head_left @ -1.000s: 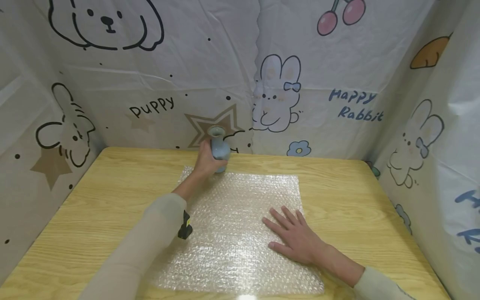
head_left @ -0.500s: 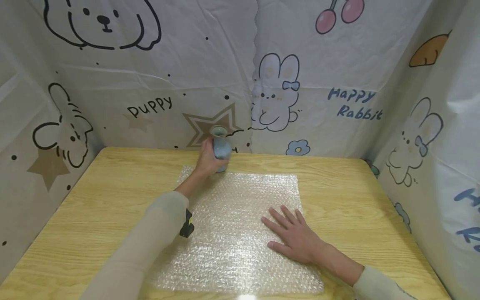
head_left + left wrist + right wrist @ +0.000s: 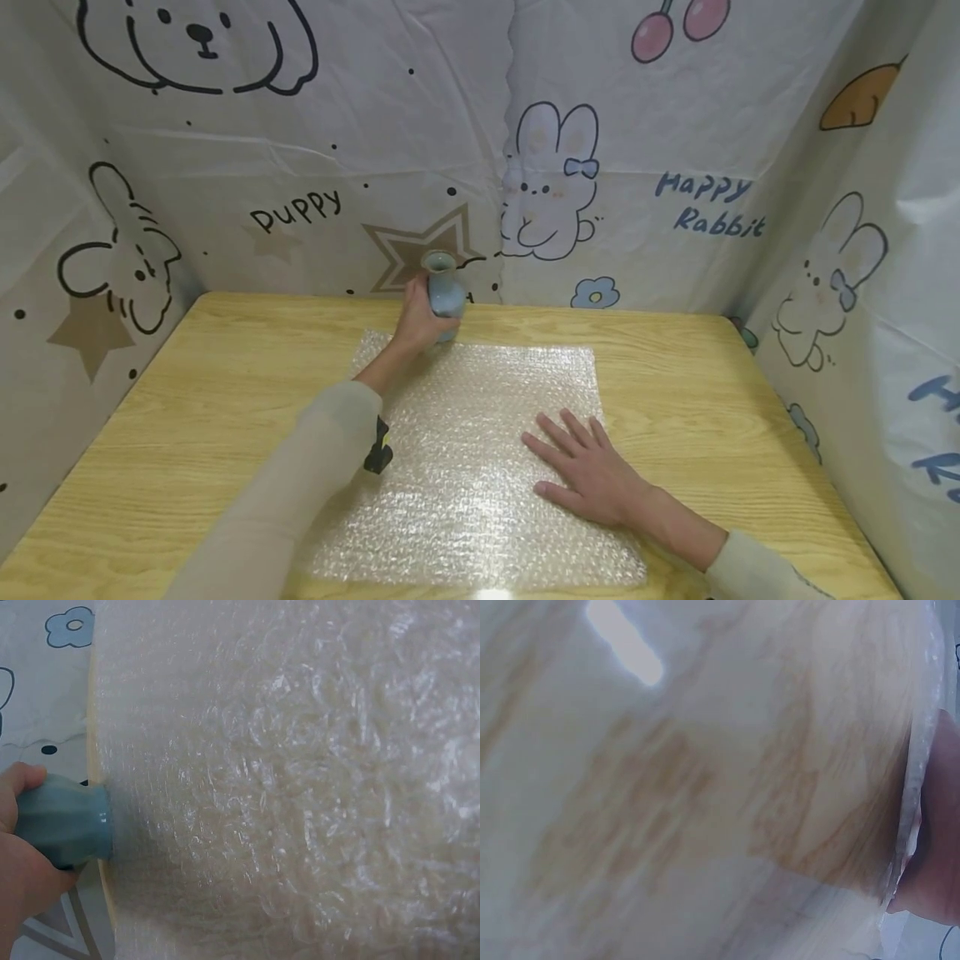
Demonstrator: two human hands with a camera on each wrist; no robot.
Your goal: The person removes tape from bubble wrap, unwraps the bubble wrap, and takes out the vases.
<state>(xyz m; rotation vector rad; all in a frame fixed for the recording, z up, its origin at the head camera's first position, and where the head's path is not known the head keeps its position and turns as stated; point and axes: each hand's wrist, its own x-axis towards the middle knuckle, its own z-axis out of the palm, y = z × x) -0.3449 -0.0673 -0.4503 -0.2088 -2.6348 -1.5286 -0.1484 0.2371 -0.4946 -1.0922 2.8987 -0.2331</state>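
Note:
In the head view, my left hand [image 3: 417, 321] grips a pale blue-green vase [image 3: 447, 293] with a flared rim near the table's far edge. The vase looks upright, its base at the far edge of a sheet of bubble wrap [image 3: 472, 417]. Thumb and fingers are round its body in the left wrist view, where the vase [image 3: 67, 821] lies sideways in the picture. My right hand [image 3: 592, 475] lies flat with fingers spread on the right part of the bubble wrap. The right wrist view catches only part of the right hand [image 3: 939, 840] beside the wrap's edge.
The bubble wrap lies spread over the middle of a wood-grain table [image 3: 675, 400]. A white printed curtain [image 3: 420, 125] hangs behind the table and along both sides. A black device [image 3: 378, 448] shows beneath the left sleeve.
The left hand and vase have shifted slightly to the right along the far edge of the wrap. The right hand stays in place, and the head view has moved a little.

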